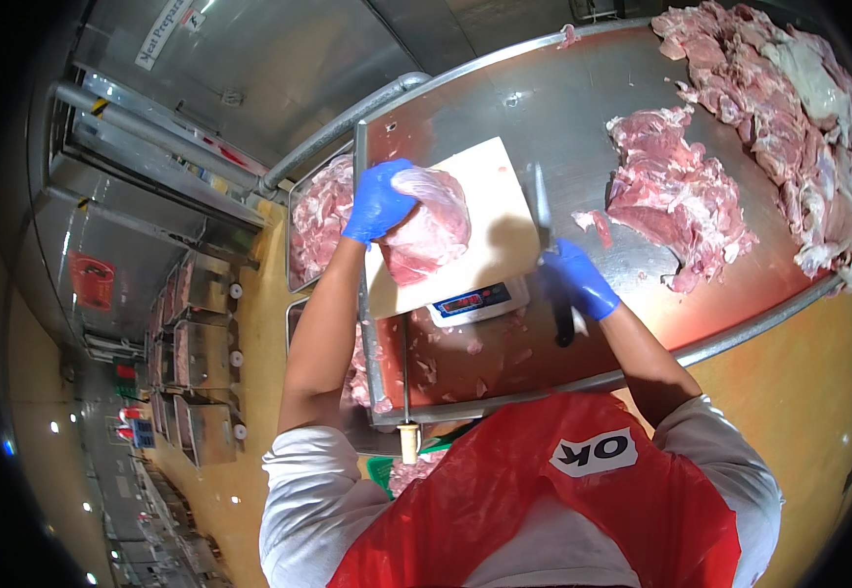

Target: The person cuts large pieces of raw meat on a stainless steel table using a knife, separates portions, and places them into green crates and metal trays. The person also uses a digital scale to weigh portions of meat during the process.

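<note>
My left hand (379, 204), in a blue glove, grips the edge of a large pale-pink piece of meat (431, 235) lying on a white cutting board (500, 216). My right hand (578, 279), also gloved, is closed on a knife (542, 201) whose blade points away from me beside the board's right side. A digital scale (475, 306) shows under the board. A dark handle (564, 328) lies below my right hand. A steel rod with a cream handle (408, 441) is at the table's near left.
The steel table (529, 88) bears a pile of trimmed meat (671, 196) and a long heap (769, 108) at right. Meat-filled tubs (318, 225) stand left, a green crate (379, 472) below. Wheeled bins (200, 353) line the left; railings (151, 132) run along the back.
</note>
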`<state>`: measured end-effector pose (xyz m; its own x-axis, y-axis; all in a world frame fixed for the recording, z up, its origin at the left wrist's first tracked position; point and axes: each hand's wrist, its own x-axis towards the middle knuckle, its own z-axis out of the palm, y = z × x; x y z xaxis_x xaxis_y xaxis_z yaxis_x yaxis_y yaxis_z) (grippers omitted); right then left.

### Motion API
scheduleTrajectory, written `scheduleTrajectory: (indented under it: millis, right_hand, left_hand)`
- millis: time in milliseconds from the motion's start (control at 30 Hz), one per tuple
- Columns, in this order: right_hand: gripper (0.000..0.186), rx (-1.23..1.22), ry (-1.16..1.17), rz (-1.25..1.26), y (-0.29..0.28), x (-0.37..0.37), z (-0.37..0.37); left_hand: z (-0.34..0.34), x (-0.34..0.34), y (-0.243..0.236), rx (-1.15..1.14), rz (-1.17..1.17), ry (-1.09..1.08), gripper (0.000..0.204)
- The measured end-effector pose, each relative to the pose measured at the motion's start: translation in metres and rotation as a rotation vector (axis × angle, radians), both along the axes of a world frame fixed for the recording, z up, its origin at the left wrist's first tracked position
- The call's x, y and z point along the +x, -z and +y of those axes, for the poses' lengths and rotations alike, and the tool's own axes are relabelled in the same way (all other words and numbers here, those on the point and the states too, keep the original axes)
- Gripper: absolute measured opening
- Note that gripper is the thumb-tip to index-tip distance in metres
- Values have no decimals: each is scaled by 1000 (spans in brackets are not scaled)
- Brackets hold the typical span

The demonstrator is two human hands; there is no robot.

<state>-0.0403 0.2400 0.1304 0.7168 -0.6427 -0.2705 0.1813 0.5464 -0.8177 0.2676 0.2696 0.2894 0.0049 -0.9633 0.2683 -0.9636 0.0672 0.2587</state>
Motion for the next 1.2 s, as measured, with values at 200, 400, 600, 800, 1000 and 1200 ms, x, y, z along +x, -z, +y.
scheduleTrajectory:
  millis: [200,400,600,800,1000,1200]
  right_hand:
    - [16,132,-207,-230,-4,73,21]
    - [21,96,-51,-206,-16,126,-2]
    - [20,-246,-132,-294,-29,100,81]
    - [20,140,-99,-298,-55,142,11]
    - [14,-224,-135,-332,-49,143,60]
    - [20,-444,-390,-253,-66,161,-5]
  left_hand:
    - [1,25,13,-93,171,-156,18]
    - [-8,8,14,-200,82,-166,13]
    - [-8,-3,15,-144,167,-261,18]
    - [-14,-30,0,-216,57,-130,21]
    - [-4,-19,-5,-131,-56,-203,26]
    - [-13,-14,-15,82,-6,-279,28]
